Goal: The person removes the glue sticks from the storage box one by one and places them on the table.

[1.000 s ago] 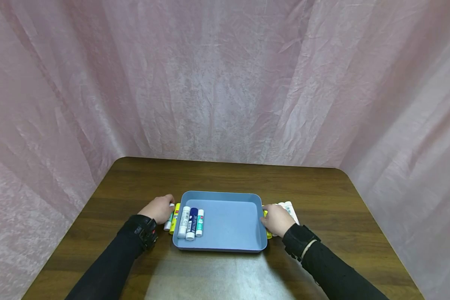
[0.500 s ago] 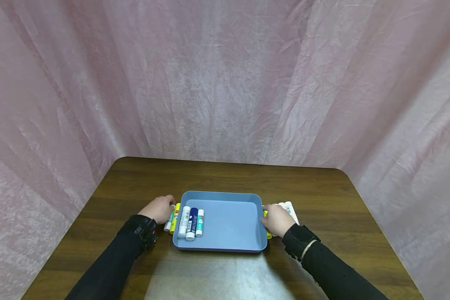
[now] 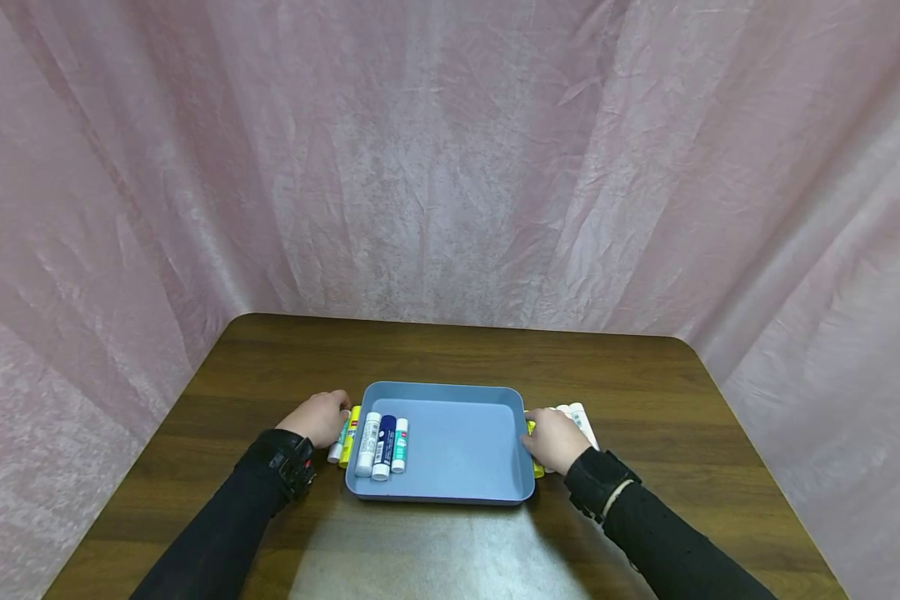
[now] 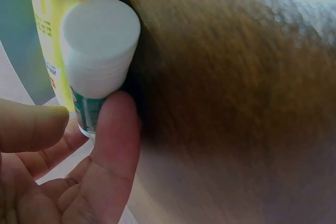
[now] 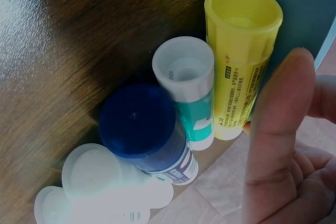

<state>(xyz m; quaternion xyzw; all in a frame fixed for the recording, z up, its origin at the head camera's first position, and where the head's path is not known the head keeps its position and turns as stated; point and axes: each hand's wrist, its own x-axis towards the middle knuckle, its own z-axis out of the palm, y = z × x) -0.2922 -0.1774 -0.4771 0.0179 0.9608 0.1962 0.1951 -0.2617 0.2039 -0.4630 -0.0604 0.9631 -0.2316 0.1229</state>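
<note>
- Left hand point(image 3: 317, 418) pinching a green glue stick point(image 4: 95, 61)!
- Right hand point(image 3: 560, 437) is at a yellow glue stick point(image 5: 239, 66); pinching or not, can't tell.
- Blue tray point(image 3: 461, 442) between both grips.

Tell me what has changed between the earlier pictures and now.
The pink velvety curtain shows shifted folds at right; nothing was visibly grasped or released. The left hand, right hand, shallow blue rectangular tray and its three white, navy and teal-labelled tubes stayed put.

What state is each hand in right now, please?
Left hand: holding the green-and-white glue stick.
Right hand: beside the yellow glue stick; whether it grips anything cannot be told.
</note>
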